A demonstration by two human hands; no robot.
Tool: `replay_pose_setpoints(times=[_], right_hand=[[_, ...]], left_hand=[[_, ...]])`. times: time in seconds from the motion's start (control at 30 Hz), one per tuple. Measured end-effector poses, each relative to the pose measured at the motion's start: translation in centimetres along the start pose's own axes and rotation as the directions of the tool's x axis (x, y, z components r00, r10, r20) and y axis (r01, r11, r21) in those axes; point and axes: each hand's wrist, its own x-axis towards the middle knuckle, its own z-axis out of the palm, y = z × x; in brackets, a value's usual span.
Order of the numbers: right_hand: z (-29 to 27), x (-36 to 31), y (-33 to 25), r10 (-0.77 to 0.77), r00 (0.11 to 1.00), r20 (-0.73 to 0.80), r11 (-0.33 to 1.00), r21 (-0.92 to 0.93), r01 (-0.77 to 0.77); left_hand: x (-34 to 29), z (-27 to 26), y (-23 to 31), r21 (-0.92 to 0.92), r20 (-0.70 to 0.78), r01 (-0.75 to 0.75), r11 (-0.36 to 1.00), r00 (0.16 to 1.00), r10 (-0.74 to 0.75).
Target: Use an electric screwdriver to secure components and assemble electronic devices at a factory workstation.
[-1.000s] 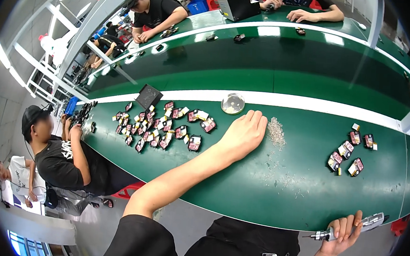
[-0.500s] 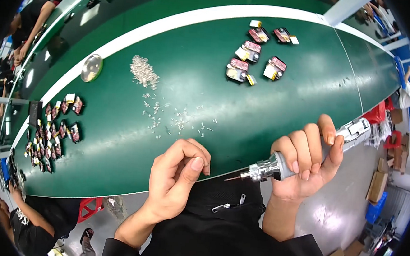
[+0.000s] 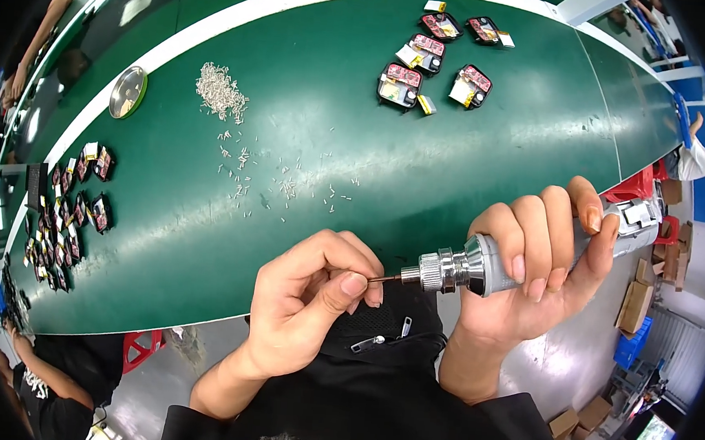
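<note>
My right hand (image 3: 533,261) is wrapped round a grey electric screwdriver (image 3: 492,262) with a silver chuck, held sideways with its bit toward the left. The thin bit (image 3: 383,279) reaches the fingertips of my left hand (image 3: 310,299). Thumb and index finger of that hand are pinched at the bit's tip; whatever small piece lies between them is too hidden to name. Beyond my hands, a heap of tiny silvery screws (image 3: 221,92) lies on the green table (image 3: 310,119), with loose ones (image 3: 288,188) scattered nearer to me.
Several black-and-red device shells (image 3: 401,86) with yellow-white pouches lie at the far right. A crowded group of similar shells (image 3: 62,224) sits at the left. A round tin (image 3: 128,92) stands by the table's white edge. A co-worker (image 3: 55,379) is at the lower left.
The screwdriver's bit has come to my left fingertips; before, it was apart and pointed below them. My view has shifted slightly, so the table's contents appear higher and further left.
</note>
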Motion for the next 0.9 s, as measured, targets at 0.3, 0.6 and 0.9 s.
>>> replay_pose_setpoints(times=[0.3, 0.6, 0.9], right_hand=[[-0.4, 0.1, -0.2, 0.066, 0.997, 0.042, 0.997, 0.024, -0.067], [-2.1, 0.4, -2.3, 0.118, 0.984, 0.136, 0.974, -0.21, -0.087], [-2.7, 0.3, -3.4, 0.043, 0.999, -0.018, 0.989, -0.142, -0.045]], left_hand=[[0.5, -1.4, 0.2, -0.052, 0.161, 0.127, 0.99, 0.98, -0.117], [2.2, 0.7, 0.5, 0.668, 0.258, -0.312, 0.676, 0.949, 0.183], [3.8, 2.1, 0.6, 0.717, 0.335, -0.355, 0.6, 0.93, 0.15]])
